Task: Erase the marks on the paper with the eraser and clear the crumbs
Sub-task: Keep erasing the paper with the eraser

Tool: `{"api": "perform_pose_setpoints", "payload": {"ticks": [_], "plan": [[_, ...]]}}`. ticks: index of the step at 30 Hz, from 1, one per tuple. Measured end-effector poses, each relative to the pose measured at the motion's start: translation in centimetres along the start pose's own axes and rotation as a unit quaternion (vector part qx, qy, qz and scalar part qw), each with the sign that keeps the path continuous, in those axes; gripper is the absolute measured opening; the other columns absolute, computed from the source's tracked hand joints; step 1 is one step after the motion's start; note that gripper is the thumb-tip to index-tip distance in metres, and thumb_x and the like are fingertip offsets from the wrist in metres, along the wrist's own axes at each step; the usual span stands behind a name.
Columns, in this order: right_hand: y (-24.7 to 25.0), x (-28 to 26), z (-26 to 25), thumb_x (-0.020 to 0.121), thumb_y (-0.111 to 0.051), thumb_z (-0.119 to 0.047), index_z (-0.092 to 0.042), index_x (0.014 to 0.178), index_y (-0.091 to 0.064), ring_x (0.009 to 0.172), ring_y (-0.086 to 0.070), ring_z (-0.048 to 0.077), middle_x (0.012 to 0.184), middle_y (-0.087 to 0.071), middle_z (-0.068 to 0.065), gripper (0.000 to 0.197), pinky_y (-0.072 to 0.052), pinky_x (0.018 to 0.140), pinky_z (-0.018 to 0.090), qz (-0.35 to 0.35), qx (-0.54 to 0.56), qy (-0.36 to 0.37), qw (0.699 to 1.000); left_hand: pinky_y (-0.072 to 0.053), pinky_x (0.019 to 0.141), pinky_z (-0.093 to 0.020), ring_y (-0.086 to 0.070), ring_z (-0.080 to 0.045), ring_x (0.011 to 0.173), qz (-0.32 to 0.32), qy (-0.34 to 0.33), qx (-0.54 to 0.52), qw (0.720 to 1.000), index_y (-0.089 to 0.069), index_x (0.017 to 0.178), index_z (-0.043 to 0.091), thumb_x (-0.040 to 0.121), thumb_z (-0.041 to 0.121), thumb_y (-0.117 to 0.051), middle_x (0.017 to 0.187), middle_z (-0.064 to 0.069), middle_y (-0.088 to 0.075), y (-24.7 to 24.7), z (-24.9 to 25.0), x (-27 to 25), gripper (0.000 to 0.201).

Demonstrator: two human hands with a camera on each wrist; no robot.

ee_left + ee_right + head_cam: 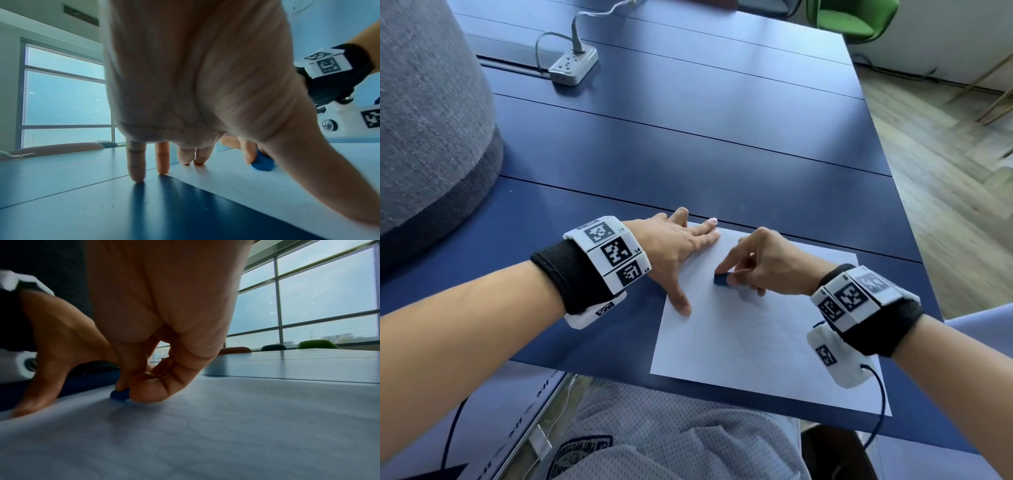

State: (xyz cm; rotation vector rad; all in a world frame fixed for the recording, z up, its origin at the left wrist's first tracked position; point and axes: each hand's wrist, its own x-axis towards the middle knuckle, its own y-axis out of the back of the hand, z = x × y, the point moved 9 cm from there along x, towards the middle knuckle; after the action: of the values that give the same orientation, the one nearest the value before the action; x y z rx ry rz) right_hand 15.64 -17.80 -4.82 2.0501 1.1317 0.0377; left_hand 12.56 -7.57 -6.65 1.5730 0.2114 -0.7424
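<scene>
Your left hand (674, 251) lies flat with straight, spread fingers, pinning the upper-left corner of the white paper (763, 346) to the blue table (688, 137). To its right, your right hand (760, 263) pinches the small blue eraser (722, 279) between thumb and fingertips, its base touching the sheet. You appear to be mid-erasing; faint pencil marks seem to remain below the eraser, so next rub over those with firm, short strokes while the left hand braces. No containers are in view.
</scene>
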Motion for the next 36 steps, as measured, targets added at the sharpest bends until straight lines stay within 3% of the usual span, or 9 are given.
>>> {"api": "perform_pose_setpoints", "payload": {"ticks": [2, 6, 10, 15, 20, 25, 29, 33, 36], "plan": [[0.6, 0.3, -0.1, 0.08, -0.07, -0.004, -0.018, 0.091, -0.077, 0.046, -0.055, 0.015, 0.062, -0.063, 0.003, 0.019, -0.052, 0.047, 0.026, 0.008, -0.018, -0.002, 1.0, -0.026, 0.104, -0.037, -0.017, -0.022, 0.13, -0.003, 0.001, 0.008, 1.0, 0.011, 0.155, 0.026, 0.056, 0.08, -0.072, 0.161, 0.013, 0.018, 0.0, 0.0, -0.1, 0.14], [2.8, 0.8, 0.7, 0.082, -0.069, -0.006, -0.018, 0.091, -0.076, 0.042, -0.055, 0.013, 0.066, -0.066, 0.006, 0.017, -0.051, 0.049, 0.027, 0.11, -0.004, -0.019, 0.994, -0.025, 0.105, -0.042, -0.014, -0.022, 0.133, -0.006, 0.007, 0.013, 1.0, 0.013, 0.155, 0.026, 0.057, 0.079, -0.072, 0.161, 0.014, 0.019, 0.1, 0.1, -0.3, 0.14], [-0.5, -0.2, -0.4, 0.081, -0.07, -0.002, -0.013, 0.091, -0.077, 0.042, -0.052, 0.015, 0.062, -0.064, 0.006, 0.017, -0.05, 0.046, 0.025, -0.008, 0.004, 0.003, 1.0, -0.025, 0.104, -0.041, -0.014, -0.023, 0.133, -0.006, 0.008, 0.021, 1.0, 0.012, 0.155, 0.025, 0.057, 0.08, -0.072, 0.161, 0.012, 0.019, 0.0, 0.2, -0.4, 0.14], [2.6, 1.2, 0.1, 0.081, -0.069, -0.008, -0.016, 0.091, -0.076, 0.043, -0.055, 0.019, 0.066, -0.068, 0.01, 0.014, -0.05, 0.052, 0.025, 0.109, -0.004, -0.017, 0.994, -0.025, 0.102, -0.042, -0.015, -0.022, 0.131, -0.004, 0.01, 0.018, 1.0, 0.014, 0.155, 0.028, 0.056, 0.079, -0.072, 0.161, 0.013, 0.018, 0.1, 0.1, -0.4, 0.14], [-0.4, 0.2, -0.9, 0.08, -0.069, -0.003, -0.018, 0.086, -0.076, 0.037, -0.048, 0.009, 0.046, -0.058, -0.012, 0.018, -0.046, 0.046, 0.022, 0.001, -0.013, -0.005, 1.0, -0.025, 0.099, -0.04, -0.014, -0.023, 0.132, -0.009, 0.011, 0.025, 1.0, 0.014, 0.155, 0.027, 0.055, 0.081, -0.071, 0.161, 0.013, 0.02, -0.1, 0.1, -0.2, 0.141], [2.4, 1.5, -0.3, 0.078, -0.074, -0.013, -0.018, 0.089, -0.078, 0.042, -0.05, 0.0, 0.058, -0.06, -0.008, 0.013, -0.04, 0.048, 0.011, 0.114, -0.025, -0.012, 0.993, -0.025, 0.102, -0.041, -0.015, -0.021, 0.131, 0.0, 0.007, 0.008, 1.0, 0.016, 0.153, 0.033, 0.055, 0.079, -0.073, 0.161, 0.014, 0.017, 0.1, 0.2, -0.4, 0.141], [-0.8, -0.2, -1.0, 0.076, -0.077, -0.013, -0.016, 0.087, -0.078, 0.043, -0.042, 0.003, 0.047, -0.055, -0.012, 0.011, -0.034, 0.049, 0.011, -0.009, -0.005, 0.001, 1.0, -0.022, 0.096, -0.036, -0.014, -0.021, 0.132, -0.003, 0.006, 0.012, 1.0, 0.012, 0.155, 0.028, 0.055, 0.081, -0.071, 0.161, 0.013, 0.019, 0.0, 0.0, -0.4, 0.14], [2.9, 0.4, 1.0, 0.077, -0.076, -0.015, -0.025, 0.086, -0.078, 0.047, -0.049, -0.001, 0.059, -0.062, -0.009, 0.014, -0.038, 0.054, 0.013, 0.119, -0.032, -0.029, 0.992, -0.022, 0.1, -0.038, -0.013, -0.021, 0.134, -0.002, 0.006, 0.013, 1.0, 0.012, 0.155, 0.028, 0.056, 0.079, -0.072, 0.161, 0.013, 0.018, 0.1, 0.1, -0.4, 0.14], [1.0, -0.4, 0.9, 0.078, -0.075, -0.011, -0.02, 0.088, -0.079, 0.044, -0.046, 0.0, 0.052, -0.06, -0.011, 0.014, -0.037, 0.051, 0.012, 0.061, -0.001, -0.019, 0.998, -0.023, 0.099, -0.038, -0.014, -0.021, 0.133, -0.003, 0.007, 0.011, 1.0, 0.011, 0.155, 0.027, 0.056, 0.08, -0.072, 0.161, 0.013, 0.018, 0.1, 0.1, -0.5, 0.14]]}}
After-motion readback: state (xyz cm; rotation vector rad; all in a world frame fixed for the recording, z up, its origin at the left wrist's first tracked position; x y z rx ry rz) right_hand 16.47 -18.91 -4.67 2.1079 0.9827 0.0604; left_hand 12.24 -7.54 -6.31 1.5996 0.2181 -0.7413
